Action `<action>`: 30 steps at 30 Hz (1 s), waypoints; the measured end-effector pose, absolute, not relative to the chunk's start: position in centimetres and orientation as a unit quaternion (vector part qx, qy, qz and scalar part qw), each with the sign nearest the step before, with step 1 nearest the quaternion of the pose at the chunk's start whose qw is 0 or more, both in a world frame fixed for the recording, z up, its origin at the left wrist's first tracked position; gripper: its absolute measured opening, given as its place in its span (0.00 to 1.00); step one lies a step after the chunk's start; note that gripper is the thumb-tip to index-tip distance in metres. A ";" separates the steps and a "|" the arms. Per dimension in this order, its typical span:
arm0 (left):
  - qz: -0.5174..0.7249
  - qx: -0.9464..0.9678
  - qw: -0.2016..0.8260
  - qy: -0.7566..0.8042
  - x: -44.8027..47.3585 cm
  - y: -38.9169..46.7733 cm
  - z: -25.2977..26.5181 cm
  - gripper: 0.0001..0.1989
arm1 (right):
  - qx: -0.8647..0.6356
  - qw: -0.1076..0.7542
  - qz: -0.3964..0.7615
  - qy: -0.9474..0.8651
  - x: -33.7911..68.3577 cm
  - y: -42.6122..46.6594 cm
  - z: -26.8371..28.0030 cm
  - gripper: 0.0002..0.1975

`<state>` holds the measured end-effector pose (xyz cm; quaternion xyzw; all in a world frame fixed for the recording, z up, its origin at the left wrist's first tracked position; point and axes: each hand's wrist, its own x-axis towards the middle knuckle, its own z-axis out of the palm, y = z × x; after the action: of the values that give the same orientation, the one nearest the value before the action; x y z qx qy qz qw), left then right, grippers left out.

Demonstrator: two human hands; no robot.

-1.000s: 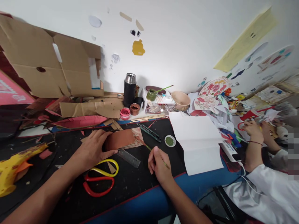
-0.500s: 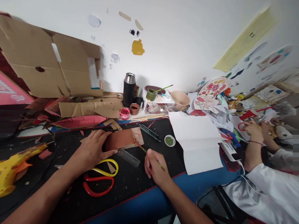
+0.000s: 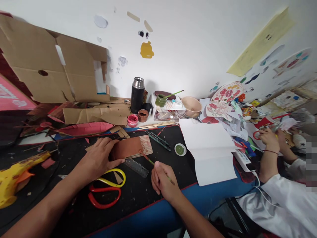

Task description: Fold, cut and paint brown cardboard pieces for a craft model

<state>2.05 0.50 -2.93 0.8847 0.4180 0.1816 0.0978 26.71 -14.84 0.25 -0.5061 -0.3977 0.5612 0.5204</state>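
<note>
My right hand [image 3: 163, 181] is closed around a thin green-handled paintbrush [image 3: 150, 161]. The brush tip touches a strip of corrugated cardboard [image 3: 128, 147] lying on the black mat. Most of the strip is coated in brown paint; its ridged right end [image 3: 146, 142] is mostly bare. My left hand [image 3: 100, 154] steadies the strip at its left end, thumb along the near edge and fingers over the far side. Just below the strip lies a clear ruler [image 3: 137, 168]. Scissors with yellow and red handles [image 3: 107, 198] rest under my left wrist, their blades hidden.
A jar of brown paint [image 3: 143, 115], a pink paint jar [image 3: 132, 120] and a black flask [image 3: 137, 97] stand behind the mat. Green paint fills a small lid [image 3: 180, 149], beside white paper [image 3: 210, 145]. A glue gun [image 3: 22, 178] lies left. Another person's hand [image 3: 269, 138] works at right.
My right hand has shifted slightly left, bringing the brush tip from the ridged end toward the painted area's lower right corner. My left hand stays in place.
</note>
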 end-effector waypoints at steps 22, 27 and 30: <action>0.182 0.890 0.086 0.410 1.9 0.6 -3.4 0.35 | -0.536 0.531 0.524 -0.396 27.1 -14.8 -0.1 0.34; 0.193 0.884 0.097 0.414 2.0 0.6 -3.2 0.36 | -0.524 0.521 0.535 -0.410 26.0 -15.0 0.1 0.34; 0.190 0.886 0.093 0.412 2.0 0.5 -3.2 0.36 | -0.506 0.509 0.548 -0.430 25.1 -15.4 0.1 0.34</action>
<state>1.98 0.52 -3.20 0.8862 0.4120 0.1904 0.0928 25.08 -15.37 0.07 -0.5056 -0.4299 0.5483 0.5088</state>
